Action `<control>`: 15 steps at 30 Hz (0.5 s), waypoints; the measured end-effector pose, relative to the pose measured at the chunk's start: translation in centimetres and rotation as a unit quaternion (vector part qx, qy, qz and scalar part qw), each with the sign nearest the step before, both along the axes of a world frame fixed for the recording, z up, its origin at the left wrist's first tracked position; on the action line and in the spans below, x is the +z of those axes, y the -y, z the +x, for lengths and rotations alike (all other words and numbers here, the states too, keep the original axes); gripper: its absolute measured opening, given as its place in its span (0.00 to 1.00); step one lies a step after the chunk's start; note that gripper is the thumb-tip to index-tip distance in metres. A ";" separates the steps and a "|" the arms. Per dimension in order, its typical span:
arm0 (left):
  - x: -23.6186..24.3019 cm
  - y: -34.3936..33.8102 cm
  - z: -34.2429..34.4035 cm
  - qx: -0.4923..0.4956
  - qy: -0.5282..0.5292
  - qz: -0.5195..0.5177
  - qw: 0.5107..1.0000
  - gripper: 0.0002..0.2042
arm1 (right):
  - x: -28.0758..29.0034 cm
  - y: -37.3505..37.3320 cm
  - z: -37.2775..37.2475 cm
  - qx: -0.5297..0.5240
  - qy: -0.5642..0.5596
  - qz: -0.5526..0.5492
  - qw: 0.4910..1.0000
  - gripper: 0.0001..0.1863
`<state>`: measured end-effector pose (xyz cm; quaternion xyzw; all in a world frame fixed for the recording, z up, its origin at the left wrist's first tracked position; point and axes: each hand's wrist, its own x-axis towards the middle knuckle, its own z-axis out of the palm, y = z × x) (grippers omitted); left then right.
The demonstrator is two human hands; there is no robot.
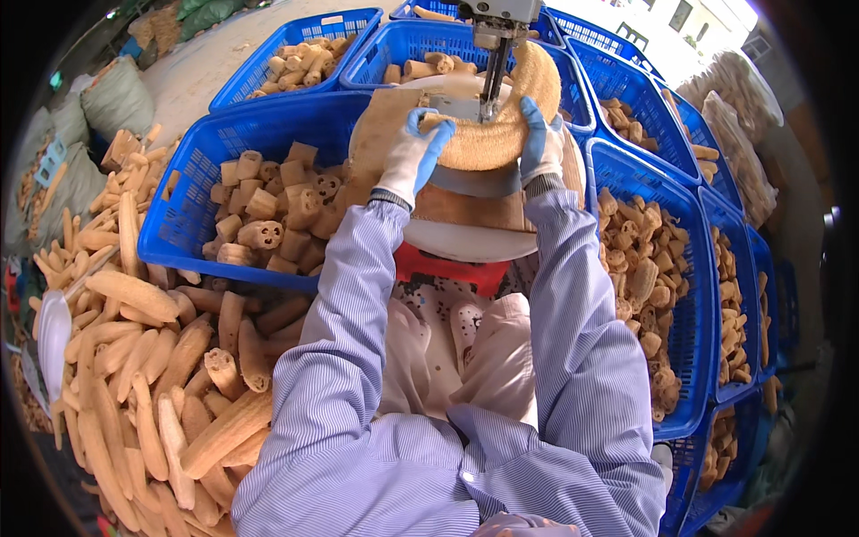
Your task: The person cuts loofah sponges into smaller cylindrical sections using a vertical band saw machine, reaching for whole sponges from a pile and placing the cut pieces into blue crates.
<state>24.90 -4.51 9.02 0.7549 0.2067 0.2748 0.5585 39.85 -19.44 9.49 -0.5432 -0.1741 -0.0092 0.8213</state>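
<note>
A long, curved dried loofah (488,145) is held between my two hands at the machine. My left hand (414,154), in a white glove with blue fingertips, grips its left end. My right hand (542,143), gloved the same way, is closed on the loofah where it bends up and away. Right behind the loofah, a narrow dark metal post (495,76) comes down from the grey machine head (501,11) to a metal plate (452,106). Whether the post touches the loofah cannot be made out. The work surface (362,157) is a worn, rounded board.
Short loofah pieces fill a blue crate (192,161) on the left. More blue crates (707,358) of pieces stand on the right, with others (246,76) behind. Whole loofahs (134,295) are heaped at the left. Below the board is a red object (447,267). Sacks (116,97) stand far left.
</note>
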 end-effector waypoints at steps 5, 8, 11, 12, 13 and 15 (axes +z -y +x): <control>2.0 0.1 -0.5 -0.010 -0.060 -0.044 0.997 0.27 | 0.7 -1.0 0.7 -0.048 -0.033 -0.078 0.995 0.32; 2.3 -0.7 0.6 -0.040 -0.089 -0.099 0.990 0.28 | 1.4 -1.2 1.3 -0.078 -0.046 -0.131 0.987 0.30; 2.8 -0.9 0.9 -0.057 -0.114 -0.150 0.980 0.28 | 2.6 -1.1 0.8 -0.071 -0.084 -0.191 0.976 0.33; 3.2 -0.8 0.9 -0.054 -0.121 -0.159 0.978 0.28 | 3.5 -1.2 0.2 -0.079 -0.107 -0.203 0.970 0.36; 3.4 -0.9 0.9 -0.048 -0.127 -0.169 0.976 0.28 | 4.3 -1.3 -0.5 -0.083 -0.106 -0.217 0.967 0.36; 3.5 -1.2 0.8 -0.044 -0.140 -0.175 0.974 0.29 | 5.1 -1.2 -1.6 -0.091 -0.103 -0.246 0.959 0.36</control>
